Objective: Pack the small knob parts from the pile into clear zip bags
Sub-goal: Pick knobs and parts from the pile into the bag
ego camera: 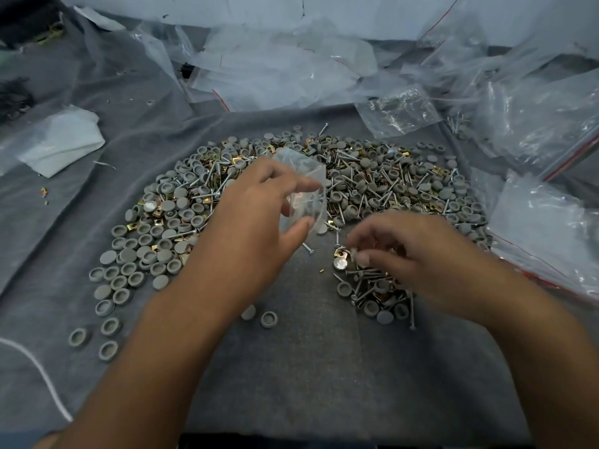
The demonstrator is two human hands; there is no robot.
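1. A bench covered in grey cloth (pixel 308 367) fills the view; the near middle part is bare cloth, with open room between the two forearms.
2. A wide pile of grey knob caps, screws and brass square nuts (pixel 372 176) arcs across the middle, spreading left and right.
3. Loose clear zip bags (pixel 275 66) crowd the far edge; filled bags with red strips (pixel 544 228) line the right edge.
4. The left hand (pixel 256 222) holds a small clear zip bag (pixel 306 189) upright above the pile, thumb and fingers curled round it.
5. The right hand (pixel 418 264) is blurred, its fingertips pinching small parts at a smaller heap of caps and screws (pixel 372 293).
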